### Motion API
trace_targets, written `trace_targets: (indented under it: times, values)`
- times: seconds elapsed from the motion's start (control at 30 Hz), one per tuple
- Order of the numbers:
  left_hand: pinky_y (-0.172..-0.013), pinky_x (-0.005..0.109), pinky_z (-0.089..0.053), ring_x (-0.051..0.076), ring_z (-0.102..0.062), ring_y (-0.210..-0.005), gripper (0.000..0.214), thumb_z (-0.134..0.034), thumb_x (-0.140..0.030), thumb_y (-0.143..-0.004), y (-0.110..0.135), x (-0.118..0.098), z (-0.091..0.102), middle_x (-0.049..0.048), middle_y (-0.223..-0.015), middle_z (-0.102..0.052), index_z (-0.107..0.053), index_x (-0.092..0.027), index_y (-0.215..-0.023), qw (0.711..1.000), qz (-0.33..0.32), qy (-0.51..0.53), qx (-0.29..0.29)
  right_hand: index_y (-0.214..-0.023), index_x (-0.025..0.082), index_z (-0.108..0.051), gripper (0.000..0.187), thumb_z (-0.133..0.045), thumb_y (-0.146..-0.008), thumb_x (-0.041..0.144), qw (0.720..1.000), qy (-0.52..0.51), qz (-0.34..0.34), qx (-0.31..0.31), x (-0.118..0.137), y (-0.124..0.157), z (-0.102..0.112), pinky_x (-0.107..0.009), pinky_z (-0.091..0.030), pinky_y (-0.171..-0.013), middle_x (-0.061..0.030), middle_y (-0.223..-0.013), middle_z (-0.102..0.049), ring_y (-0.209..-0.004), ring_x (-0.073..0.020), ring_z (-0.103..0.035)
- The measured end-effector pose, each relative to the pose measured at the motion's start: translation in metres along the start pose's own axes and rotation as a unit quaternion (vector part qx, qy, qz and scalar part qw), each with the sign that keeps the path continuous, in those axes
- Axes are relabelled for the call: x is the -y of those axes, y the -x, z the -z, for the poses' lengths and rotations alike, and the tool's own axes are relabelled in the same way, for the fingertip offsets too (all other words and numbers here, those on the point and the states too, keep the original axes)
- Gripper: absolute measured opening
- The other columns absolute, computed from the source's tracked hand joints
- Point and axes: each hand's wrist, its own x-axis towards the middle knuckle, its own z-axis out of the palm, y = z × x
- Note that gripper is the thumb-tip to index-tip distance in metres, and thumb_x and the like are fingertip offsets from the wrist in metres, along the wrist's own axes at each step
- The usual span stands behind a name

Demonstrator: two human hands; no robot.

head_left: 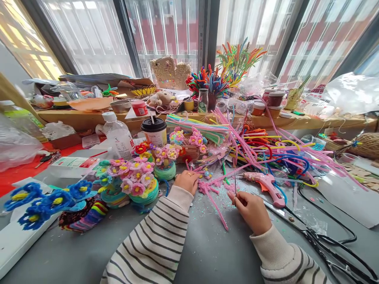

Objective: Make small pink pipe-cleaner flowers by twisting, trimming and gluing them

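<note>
My left hand [187,181] rests on the grey table with fingers curled, right beside pink fuzz scraps [207,186] and a small pastel piece [208,173]. What it holds, if anything, is hidden. My right hand [252,210] pinches the bottom of a thin dark stick [235,183] that stands upright. A pink pipe cleaner [218,211] lies diagonally between both hands. A pink glue gun [266,184] lies just right of the stick.
Pipe-cleaner flower pots [139,183] and blue flowers [44,199] stand at left. A lidded cup [154,131], a plastic bottle [118,136] and heaps of coloured pipe cleaners [260,152] lie behind. Scissors [293,221] and black cables [331,236] are at right.
</note>
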Motion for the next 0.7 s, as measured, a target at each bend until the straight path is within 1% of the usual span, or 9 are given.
trace_targets:
  times: [0.13,0.2,0.27,0.43,0.57,0.7]
  values:
    - [-0.069,0.031,-0.040,0.019,-0.048,-0.090,0.027,-0.043,-0.019,-0.073,-0.004,-0.004,0.005,0.0036,-0.096,-0.060,-0.055,-0.022,-0.097,0.998,0.029,-0.020,0.045,-0.046,0.017,-0.045,0.044,-0.035,-0.074,0.048,1.000,-0.009,0.003,-0.002,-0.003,-0.001,-0.003,-0.020,-0.024,-0.043,0.0028,-0.040,-0.042,-0.040,-0.0085,-0.036]
    - [-0.068,0.030,-0.039,0.019,-0.048,-0.090,0.026,-0.041,-0.020,-0.075,-0.006,-0.006,0.006,0.0030,-0.095,-0.060,-0.055,-0.023,-0.097,0.997,0.033,-0.029,0.056,-0.045,0.016,-0.045,0.044,-0.035,-0.074,0.048,1.000,-0.012,0.004,-0.002,-0.003,-0.001,-0.004,-0.020,-0.024,-0.043,0.0025,-0.040,-0.043,-0.040,-0.0085,-0.037]
    - [-0.066,0.031,-0.039,0.020,-0.048,-0.089,0.024,-0.041,-0.022,-0.076,-0.009,-0.008,0.006,0.0036,-0.093,-0.061,-0.057,-0.023,-0.094,0.997,0.035,-0.036,0.058,-0.045,0.016,-0.045,0.044,-0.035,-0.074,0.048,1.000,-0.011,0.007,-0.002,-0.003,-0.001,-0.005,-0.019,-0.024,-0.043,0.0022,-0.040,-0.043,-0.040,-0.0084,-0.037]
    - [-0.065,0.033,-0.037,0.023,-0.048,-0.086,0.019,-0.048,-0.024,-0.071,-0.014,-0.012,0.005,0.0054,-0.087,-0.062,-0.061,-0.022,-0.085,0.996,0.042,-0.053,0.062,-0.045,0.016,-0.045,0.043,-0.035,-0.074,0.046,1.000,-0.013,0.016,-0.001,-0.001,0.001,-0.006,-0.019,-0.025,-0.043,0.0024,-0.040,-0.043,-0.039,-0.0080,-0.037]
    - [-0.064,0.033,-0.037,0.024,-0.048,-0.086,0.018,-0.048,-0.022,-0.071,-0.016,-0.015,0.006,0.0056,-0.086,-0.061,-0.061,-0.022,-0.083,0.995,0.040,-0.059,0.064,-0.045,0.016,-0.045,0.043,-0.035,-0.075,0.046,0.999,-0.021,0.025,-0.006,-0.001,0.001,-0.007,-0.019,-0.025,-0.042,0.0027,-0.039,-0.043,-0.038,-0.0076,-0.036]
    - [-0.064,0.035,-0.036,0.025,-0.049,-0.085,0.018,-0.046,-0.022,-0.071,-0.018,-0.017,0.004,0.0075,-0.085,-0.061,-0.062,-0.019,-0.080,0.995,0.042,-0.065,0.062,-0.045,0.016,-0.044,0.043,-0.036,-0.075,0.045,0.999,-0.023,0.023,-0.004,0.000,0.002,-0.006,-0.018,-0.025,-0.042,0.0028,-0.039,-0.043,-0.039,-0.0074,-0.036]
